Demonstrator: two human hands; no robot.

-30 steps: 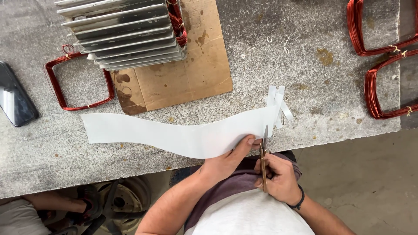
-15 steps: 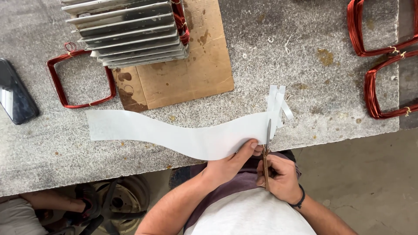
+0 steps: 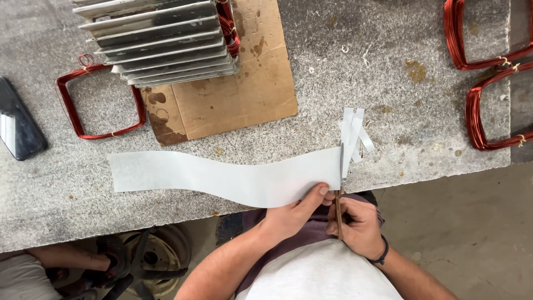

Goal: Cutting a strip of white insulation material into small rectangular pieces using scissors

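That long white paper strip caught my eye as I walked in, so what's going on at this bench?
A person is cutting the long white paper strip with scissors on a grey speckled stone bench. The left hand pinches the strip's near edge; the right hand works the scissors at its right end, where several narrow cut slips lie. Red copper-wire coils, a finned grey metal block on brown cardboard, and a dark phone sit farther back.

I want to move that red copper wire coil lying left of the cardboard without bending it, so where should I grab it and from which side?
Probably best from above, with a hand on each long side of the red rectangular wire coil. It lies flat on the grey stone table as an open loop, so both sides are free, while its top right corner sits close to the finned metal block. Steer away from the small twisted wire end at its top.
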